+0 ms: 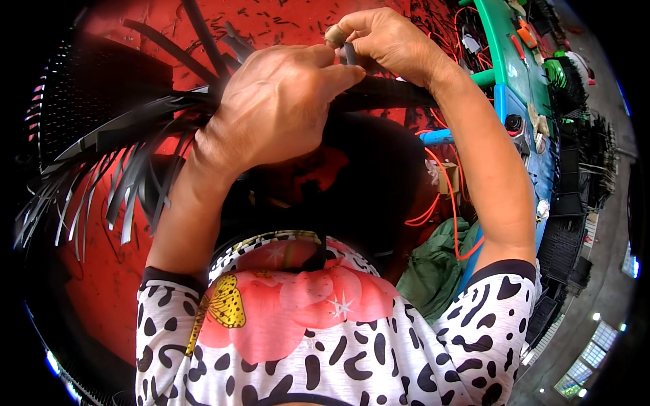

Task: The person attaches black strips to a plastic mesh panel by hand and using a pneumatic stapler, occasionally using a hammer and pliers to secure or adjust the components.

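Note:
My left hand (277,105), its back towards me, is closed around black flat plastic strips (125,172). Many loose ends fan out and hang down on its left side, and stiffer ones stick up behind it. A short dark strip end (350,54) stands up between the two hands. The thumb and fingers of my right hand (393,47) are bent and pinched at that strip end. A tan cover (335,36) sits on one of its fingertips. A dark woven panel (101,95) with small holes lies at the far left. My left hand hides part of the work.
Black scraps litter the red floor (271,17). To the right stands a green and blue bench (500,40) with an orange-handled tool (527,32) on it. Orange hoses (455,203) hang beside a crumpled green cloth (437,271). Black woven baskets (558,230) are stacked beyond.

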The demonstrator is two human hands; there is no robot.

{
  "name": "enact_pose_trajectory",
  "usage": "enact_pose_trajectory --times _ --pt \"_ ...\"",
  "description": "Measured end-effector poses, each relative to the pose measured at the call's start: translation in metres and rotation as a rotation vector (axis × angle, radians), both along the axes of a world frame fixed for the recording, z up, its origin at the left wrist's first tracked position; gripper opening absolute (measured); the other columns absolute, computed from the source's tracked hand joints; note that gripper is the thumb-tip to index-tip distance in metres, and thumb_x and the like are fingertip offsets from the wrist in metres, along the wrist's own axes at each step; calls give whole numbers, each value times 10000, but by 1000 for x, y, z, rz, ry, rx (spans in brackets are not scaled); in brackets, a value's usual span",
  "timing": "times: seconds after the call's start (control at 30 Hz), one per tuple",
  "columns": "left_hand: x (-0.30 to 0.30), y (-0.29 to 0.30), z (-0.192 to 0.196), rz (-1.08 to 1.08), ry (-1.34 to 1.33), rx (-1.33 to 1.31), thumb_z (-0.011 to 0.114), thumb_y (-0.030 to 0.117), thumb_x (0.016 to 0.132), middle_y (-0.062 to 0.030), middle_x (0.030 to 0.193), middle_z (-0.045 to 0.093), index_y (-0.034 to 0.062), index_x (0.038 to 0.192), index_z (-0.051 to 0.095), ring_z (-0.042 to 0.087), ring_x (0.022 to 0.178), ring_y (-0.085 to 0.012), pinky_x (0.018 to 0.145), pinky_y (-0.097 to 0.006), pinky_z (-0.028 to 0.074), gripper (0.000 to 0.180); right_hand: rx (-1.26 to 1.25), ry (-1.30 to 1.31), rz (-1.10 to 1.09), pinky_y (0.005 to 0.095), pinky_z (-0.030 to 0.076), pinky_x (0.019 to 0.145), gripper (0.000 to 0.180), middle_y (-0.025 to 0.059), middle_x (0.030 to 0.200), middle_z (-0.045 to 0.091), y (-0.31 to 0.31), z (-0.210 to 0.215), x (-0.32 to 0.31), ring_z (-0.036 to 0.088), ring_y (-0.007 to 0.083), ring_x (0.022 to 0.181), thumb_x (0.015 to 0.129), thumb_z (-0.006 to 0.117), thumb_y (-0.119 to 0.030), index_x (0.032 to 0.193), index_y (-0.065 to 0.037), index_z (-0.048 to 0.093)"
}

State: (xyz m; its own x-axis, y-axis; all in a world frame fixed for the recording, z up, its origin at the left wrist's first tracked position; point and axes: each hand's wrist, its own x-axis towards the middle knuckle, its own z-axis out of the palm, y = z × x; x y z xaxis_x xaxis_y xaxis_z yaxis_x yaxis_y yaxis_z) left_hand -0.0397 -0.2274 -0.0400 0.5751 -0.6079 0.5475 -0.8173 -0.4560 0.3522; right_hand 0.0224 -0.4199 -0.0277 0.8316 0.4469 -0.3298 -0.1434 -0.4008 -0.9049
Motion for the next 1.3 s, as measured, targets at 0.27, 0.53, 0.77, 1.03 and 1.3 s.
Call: enact_pose_trajectory --times 0.27,0.53,0.77,1.03,1.3 --pt "-4 1 6 -25 39 24 606 -28 722 -103 729 545 41 1033 630 565 649 -302 555 -386 439 319 10 30 63 174 396 503 179 13 786 591 1 3 -8 517 33 619 775 624 -56 949 -21 603" --pt "-7 2 4 -54 62 -5 587 -54 695 -113 728 550 44 1042 630 566 643 -302 551 -386 439 363 -156 61 150 161 335 426 97 -37 672 558 0 6 -11 472 6 521 747 637 -53 839 -60 605" --pt "-11 2 0 -103 71 -39 564 -75 673 -126 733 559 16 1025 634 569 629 -300 546 -380 449 371 -139 15 129 226 331 397 169 6 604 537 -1 1 -18 466 73 500 664 558 24 817 -26 610" --pt "-18 5 0 -105 75 -20 566 -63 675 -120 720 547 8 1022 632 564 629 -296 555 -377 452 360 -132 24 81 227 333 411 171 10 623 544 3 -3 -25 463 70 506 671 557 32 818 -32 616" --pt "-18 4 2 -108 84 7 567 -57 679 -130 742 554 9 1032 626 573 653 -310 575 -381 457 364 -2 -98 363 267 461 576 261 55 733 629 -3 -7 -25 585 142 651 676 525 39 905 1 643"
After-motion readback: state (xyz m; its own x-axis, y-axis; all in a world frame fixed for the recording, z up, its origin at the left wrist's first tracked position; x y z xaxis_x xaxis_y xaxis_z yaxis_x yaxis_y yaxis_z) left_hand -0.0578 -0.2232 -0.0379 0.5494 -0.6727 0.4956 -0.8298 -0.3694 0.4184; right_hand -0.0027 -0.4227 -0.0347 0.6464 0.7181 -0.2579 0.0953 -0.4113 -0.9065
